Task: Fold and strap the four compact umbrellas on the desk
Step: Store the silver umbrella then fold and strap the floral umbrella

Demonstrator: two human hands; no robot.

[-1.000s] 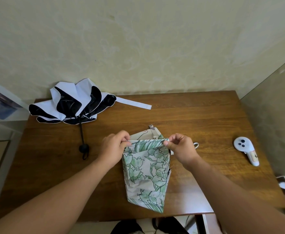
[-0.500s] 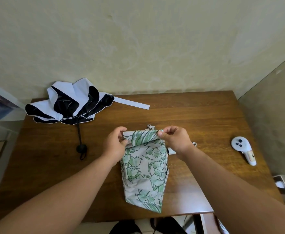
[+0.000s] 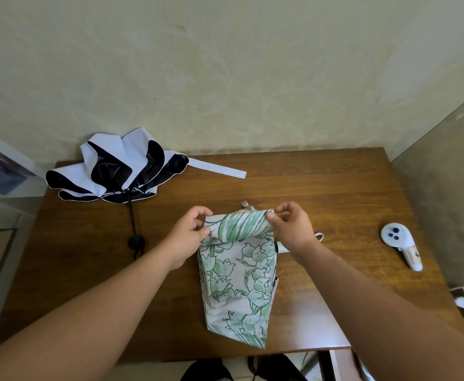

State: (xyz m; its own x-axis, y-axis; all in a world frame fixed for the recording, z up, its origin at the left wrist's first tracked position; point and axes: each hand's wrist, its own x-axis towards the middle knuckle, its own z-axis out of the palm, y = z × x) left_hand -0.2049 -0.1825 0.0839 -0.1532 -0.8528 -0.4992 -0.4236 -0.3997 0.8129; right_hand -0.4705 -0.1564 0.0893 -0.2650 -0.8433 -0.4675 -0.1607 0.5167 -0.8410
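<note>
A green floral umbrella (image 3: 237,276) lies flattened at the middle front of the wooden desk (image 3: 321,193), its canopy reaching to the front edge. My left hand (image 3: 191,233) pinches the left end of its rolled far edge, and my right hand (image 3: 291,226) pinches the right end. A metal strap tab (image 3: 246,205) pokes out just beyond the roll. A white-and-black umbrella (image 3: 120,169) lies half open at the far left, its black handle (image 3: 135,241) toward me and its white strap (image 3: 217,170) stretched to the right.
A white controller (image 3: 401,244) rests near the desk's right edge. A wall runs along the back and a panel stands on the right. Dark shoes (image 3: 241,369) show on the floor below the front edge.
Both hands have rolled the floral umbrella's far edge away from me, so the roll sits thicker and farther back. The white-and-black umbrella has not moved.
</note>
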